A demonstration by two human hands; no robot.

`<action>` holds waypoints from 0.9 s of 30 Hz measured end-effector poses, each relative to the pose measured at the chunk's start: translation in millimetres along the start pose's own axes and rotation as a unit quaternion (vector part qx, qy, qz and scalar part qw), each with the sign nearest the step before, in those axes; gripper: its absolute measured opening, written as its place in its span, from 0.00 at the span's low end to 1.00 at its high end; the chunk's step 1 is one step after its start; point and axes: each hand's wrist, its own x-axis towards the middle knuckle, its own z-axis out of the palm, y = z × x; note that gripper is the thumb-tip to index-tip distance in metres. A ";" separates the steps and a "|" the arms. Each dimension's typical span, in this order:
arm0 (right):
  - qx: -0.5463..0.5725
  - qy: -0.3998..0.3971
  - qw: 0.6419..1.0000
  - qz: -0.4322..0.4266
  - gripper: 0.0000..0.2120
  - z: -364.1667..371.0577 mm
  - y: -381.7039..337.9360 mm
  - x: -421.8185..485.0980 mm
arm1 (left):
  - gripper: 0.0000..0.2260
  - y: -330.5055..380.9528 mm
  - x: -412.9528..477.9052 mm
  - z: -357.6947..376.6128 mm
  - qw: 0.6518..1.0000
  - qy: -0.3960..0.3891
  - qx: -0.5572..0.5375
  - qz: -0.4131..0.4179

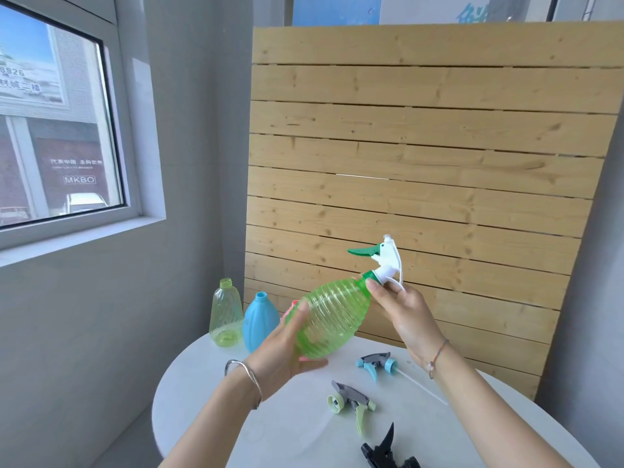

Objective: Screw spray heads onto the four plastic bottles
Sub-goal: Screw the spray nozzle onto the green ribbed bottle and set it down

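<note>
I hold a ribbed green bottle (332, 315) tilted above the round white table (209, 383). My left hand (287, 346) grips its belly from below. My right hand (398, 309) pinches the green collar of the white-and-green spray head (385, 258) seated on its neck. A pale yellow-green bottle (225, 312) and a blue bottle (260, 322) stand open-necked at the table's back left. A pink bottle (293, 305) is mostly hidden behind my left hand. Loose on the table lie a blue-grey spray head (376, 363), a light-green-grey spray head (353, 403) and a black spray head (388, 450).
A slatted wooden panel (422, 163) leans against the wall right behind the table. A grey wall with a window (57, 123) is on the left. The blue-grey head's thin white dip tube (422, 386) stretches across the table toward the right.
</note>
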 end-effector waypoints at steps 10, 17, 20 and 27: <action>-0.041 -0.028 0.999 -0.004 0.06 -3.7 -20.9 9.0 | 0.29 -4.8 -3.2 4.3 0.998 0.001 -0.053 0.032; -0.009 -0.013 1.000 0.002 0.06 -3.5 -14.2 5.7 | 0.33 8.4 4.3 -0.4 0.997 0.042 -0.061 -0.013; -0.010 -0.020 1.000 -0.005 0.05 -1.2 -11.9 4.7 | 0.28 16.7 6.3 -2.5 0.996 0.051 0.015 -0.077; 0.020 0.011 1.000 0.007 0.06 -3.2 -7.6 6.7 | 0.29 28.5 4.1 -9.8 0.999 -0.004 -0.010 0.033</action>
